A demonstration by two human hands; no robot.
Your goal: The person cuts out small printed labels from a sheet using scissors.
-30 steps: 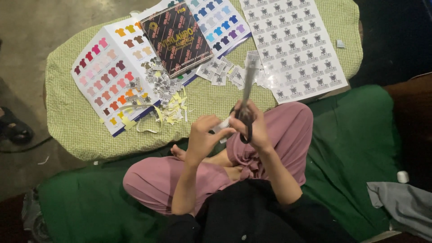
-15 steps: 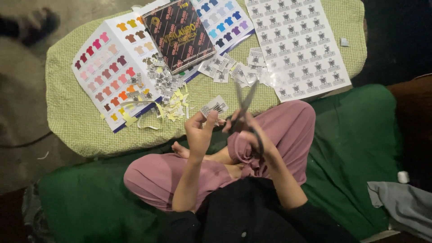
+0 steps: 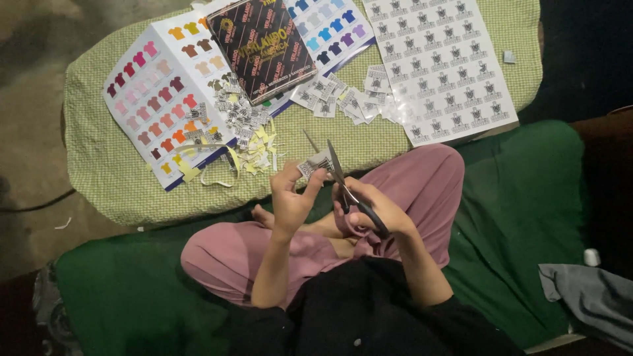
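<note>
Two hands at work over a lap, seen from above. Far left: bare grey floor [image 3: 39, 99], dim, with a thin dark cable running along it. Next, a green checked cushion [image 3: 125, 178] spread wide as the work surface, its left and near edges bare. On it, a colour chart [image 3: 155, 99] of small shirt shapes in reds, pinks and yellows, with a heap of yellow and printed paper scraps [image 3: 247, 142] at its near corner. Beyond, a dark booklet [image 3: 260, 43] lying across a second chart of blue shirts. Further right, a scatter of cut labels [image 3: 343, 102], then a white sheet of uncut labels [image 3: 442, 62] reaching almost to the cushion's far right edge.

Below the cushion, a green mat [image 3: 521, 211] under crossed legs in pink trousers. Left hand [image 3: 290, 198] raised, fingers pinching a small strip of labels [image 3: 315, 165] just above the knee. Right hand [image 3: 369, 207] closed through the handles of scissors [image 3: 339, 175], blades pointing up and touching the strip. Hands close together, near the cushion's front edge.

Far right: open green mat, a grey cloth [image 3: 590, 296] bunched at the corner, darkness beyond.
</note>
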